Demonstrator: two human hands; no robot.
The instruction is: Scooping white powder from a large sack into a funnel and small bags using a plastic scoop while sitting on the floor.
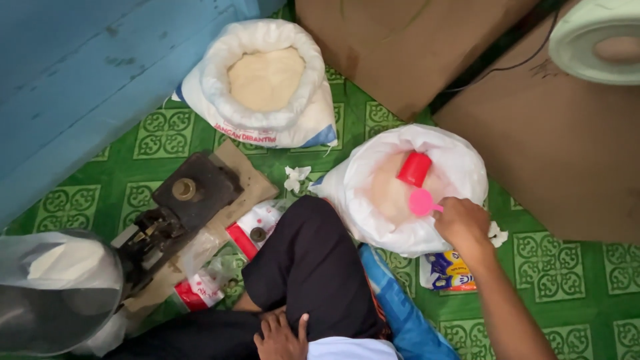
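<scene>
Right hand [465, 222] pinches pink scoop [422, 202] handle over open sack [460, 167].
Scoop's light, rigid plastic; hold the handle, keep it level, grain spills. Left hand [280, 339] flat on your leg, fingers spread.

The right arm is stretched forward with the right hand [463, 223] closed in a grip, while the left hand [280, 337] is rested flat, fingers spread, on the bent leg.

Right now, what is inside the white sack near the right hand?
The white sack holds pale grain, a red cup and a pink scoop gripped by the right hand. Its bottom is covered.
</scene>
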